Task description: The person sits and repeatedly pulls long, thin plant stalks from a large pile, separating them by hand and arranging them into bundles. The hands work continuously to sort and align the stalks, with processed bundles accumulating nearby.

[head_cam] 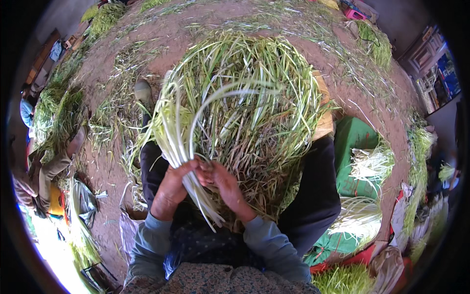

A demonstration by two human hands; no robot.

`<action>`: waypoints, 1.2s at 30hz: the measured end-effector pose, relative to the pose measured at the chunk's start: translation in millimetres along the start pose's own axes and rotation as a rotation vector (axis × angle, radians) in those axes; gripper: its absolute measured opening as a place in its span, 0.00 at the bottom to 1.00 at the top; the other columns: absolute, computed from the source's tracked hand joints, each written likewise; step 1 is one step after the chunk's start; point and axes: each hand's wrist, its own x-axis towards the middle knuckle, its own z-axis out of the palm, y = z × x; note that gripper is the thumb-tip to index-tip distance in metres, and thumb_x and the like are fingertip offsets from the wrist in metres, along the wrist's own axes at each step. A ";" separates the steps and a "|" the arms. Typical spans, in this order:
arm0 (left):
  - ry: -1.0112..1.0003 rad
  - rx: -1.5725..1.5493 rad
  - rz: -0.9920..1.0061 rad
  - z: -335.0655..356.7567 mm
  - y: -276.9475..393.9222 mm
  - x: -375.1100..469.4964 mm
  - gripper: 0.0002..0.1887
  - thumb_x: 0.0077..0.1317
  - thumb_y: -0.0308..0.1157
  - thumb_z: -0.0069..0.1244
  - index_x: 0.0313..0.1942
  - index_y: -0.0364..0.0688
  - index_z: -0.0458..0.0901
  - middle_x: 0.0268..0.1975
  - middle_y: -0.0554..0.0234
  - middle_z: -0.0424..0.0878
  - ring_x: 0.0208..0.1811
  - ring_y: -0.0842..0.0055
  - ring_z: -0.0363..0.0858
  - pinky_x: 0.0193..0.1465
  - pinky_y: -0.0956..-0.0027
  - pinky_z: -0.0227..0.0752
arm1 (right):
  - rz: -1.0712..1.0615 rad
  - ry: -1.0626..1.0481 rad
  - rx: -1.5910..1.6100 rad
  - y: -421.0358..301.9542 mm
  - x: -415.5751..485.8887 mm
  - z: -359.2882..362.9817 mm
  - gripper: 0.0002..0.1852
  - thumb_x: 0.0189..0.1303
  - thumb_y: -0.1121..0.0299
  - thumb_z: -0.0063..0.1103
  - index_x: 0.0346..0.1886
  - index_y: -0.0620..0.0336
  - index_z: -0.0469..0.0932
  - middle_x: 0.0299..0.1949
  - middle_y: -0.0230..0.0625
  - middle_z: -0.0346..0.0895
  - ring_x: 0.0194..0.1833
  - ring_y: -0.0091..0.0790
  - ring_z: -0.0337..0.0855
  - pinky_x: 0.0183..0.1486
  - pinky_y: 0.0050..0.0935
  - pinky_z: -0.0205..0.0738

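A bundle of long pale-stemmed leafy greens, which look like blanched garlic chives, is held in my left hand. Its white stem ends point down towards my lap, and the leafy tops fan out above. My right hand meets the left at the bundle's side with its fingers curled inward; blur and overlap hide whether it pinches a strand. One blurred stalk arcs from the bundle to the right. Under and beyond my hands, between my knees, lies a large heap of green and withered leaves.
A wooden board edge shows at the heap's right. Trimmed pale bundles rest on a green sack right of my knee. Leaf scraps litter the earthen floor. Another person's leg extends in at left, near more greens.
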 end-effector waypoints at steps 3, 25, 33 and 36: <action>0.020 -0.119 0.039 -8.0 17.7 1.6 0.11 0.59 0.32 0.48 0.38 0.35 0.71 0.15 0.66 0.71 0.15 0.79 0.69 0.24 0.70 0.71 | 0.326 -0.027 -0.445 -21.3 -34.6 8.2 0.14 0.64 0.67 0.45 0.47 0.68 0.70 0.26 0.35 0.73 0.23 0.24 0.71 0.25 0.25 0.65; -0.131 -0.310 0.081 -24.1 22.8 26.1 0.16 0.61 0.39 0.49 0.44 0.39 0.71 0.14 0.76 0.60 0.14 0.86 0.58 0.18 0.81 0.56 | 0.299 0.256 -1.745 -13.3 32.9 -91.8 0.14 0.60 0.63 0.46 0.32 0.67 0.72 0.19 0.39 0.74 0.20 0.32 0.78 0.22 0.27 0.70; 0.080 0.031 0.122 3.3 16.0 -5.3 0.10 0.57 0.30 0.51 0.37 0.38 0.72 0.13 0.70 0.66 0.12 0.84 0.63 0.16 0.77 0.59 | 0.224 0.485 -0.710 -73.0 -1.3 -29.0 0.06 0.53 0.72 0.57 0.29 0.66 0.73 0.15 0.35 0.74 0.12 0.19 0.70 0.09 0.19 0.63; 0.024 0.188 0.200 42.5 11.0 4.5 0.17 0.54 0.22 0.52 0.45 0.33 0.72 0.20 0.65 0.75 0.15 0.83 0.70 0.18 0.81 0.68 | 0.165 0.355 -0.947 -57.6 -9.4 -24.7 0.07 0.52 0.68 0.59 0.32 0.59 0.73 0.15 0.43 0.70 0.15 0.32 0.74 0.17 0.33 0.66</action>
